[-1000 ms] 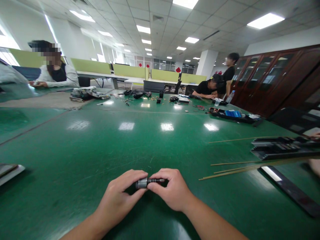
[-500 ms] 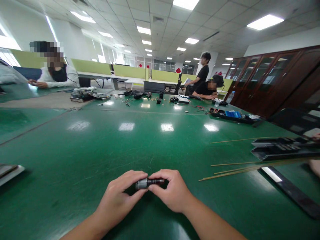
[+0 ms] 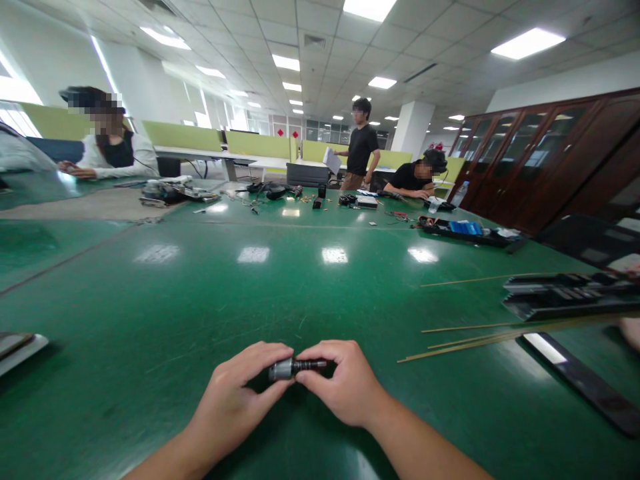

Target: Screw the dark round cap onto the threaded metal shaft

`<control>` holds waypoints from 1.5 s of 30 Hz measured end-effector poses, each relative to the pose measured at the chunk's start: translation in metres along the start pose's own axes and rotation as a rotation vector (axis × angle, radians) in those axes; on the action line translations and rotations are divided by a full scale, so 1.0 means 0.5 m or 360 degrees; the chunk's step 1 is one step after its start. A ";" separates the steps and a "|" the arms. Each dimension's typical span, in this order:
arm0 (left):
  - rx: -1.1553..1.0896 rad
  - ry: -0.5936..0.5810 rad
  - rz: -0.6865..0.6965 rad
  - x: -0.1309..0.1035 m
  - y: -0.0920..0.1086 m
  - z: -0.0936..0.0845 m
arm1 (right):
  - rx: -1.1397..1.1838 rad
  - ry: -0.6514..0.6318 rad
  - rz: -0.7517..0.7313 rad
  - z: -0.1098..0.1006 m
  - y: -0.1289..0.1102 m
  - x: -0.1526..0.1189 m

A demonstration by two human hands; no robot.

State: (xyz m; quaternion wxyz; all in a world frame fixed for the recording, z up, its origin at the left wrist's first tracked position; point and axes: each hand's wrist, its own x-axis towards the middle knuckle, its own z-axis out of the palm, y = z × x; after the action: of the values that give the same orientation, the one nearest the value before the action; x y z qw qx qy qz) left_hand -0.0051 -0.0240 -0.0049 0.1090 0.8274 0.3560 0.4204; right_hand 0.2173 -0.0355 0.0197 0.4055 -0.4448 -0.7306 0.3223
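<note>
A small silver cylinder with a dark ridged shaft (image 3: 282, 369), like a small motor or a spring-loaded fitting, lies sideways between my hands near the front of the green table (image 3: 225, 280). My left hand (image 3: 235, 397) is closed around the silver body, thumb below and fingers above. My right hand (image 3: 353, 387) pinches the ridged part where it meets the body. The shaft's thin tip points right, into the curve of my right hand. The far sides of both grips are hidden, and the part's exact kind cannot be made out.
Thin brass-coloured rods (image 3: 460, 347), black channel pieces (image 3: 565, 293) and a long dark flat bar (image 3: 580, 383) lie to the right. A white-edged item (image 3: 23, 353) is at left. Tools, a black tray (image 3: 465, 230) and a bottle (image 3: 461, 195) stand farther back; several people are beyond.
The standing person at the back has moved left and turned, papers in hand. Both my hands and the silver part stay almost in place, shifted very slightly left.
</note>
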 end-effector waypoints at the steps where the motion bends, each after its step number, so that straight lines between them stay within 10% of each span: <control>1: 0.0005 -0.0007 0.0002 -0.001 -0.001 0.000 | -0.0004 0.0003 0.0004 0.000 0.001 0.000; 45: 0.0021 0.0023 0.0105 0.003 0.013 -0.011 | 0.0000 -0.0060 -0.0075 -0.008 -0.009 0.002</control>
State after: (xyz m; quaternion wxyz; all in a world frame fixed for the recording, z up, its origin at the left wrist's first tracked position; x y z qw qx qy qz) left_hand -0.0056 -0.0282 0.0025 0.0871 0.8363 0.3321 0.4275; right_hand 0.2188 -0.0359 0.0255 0.3992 -0.4214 -0.7484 0.3209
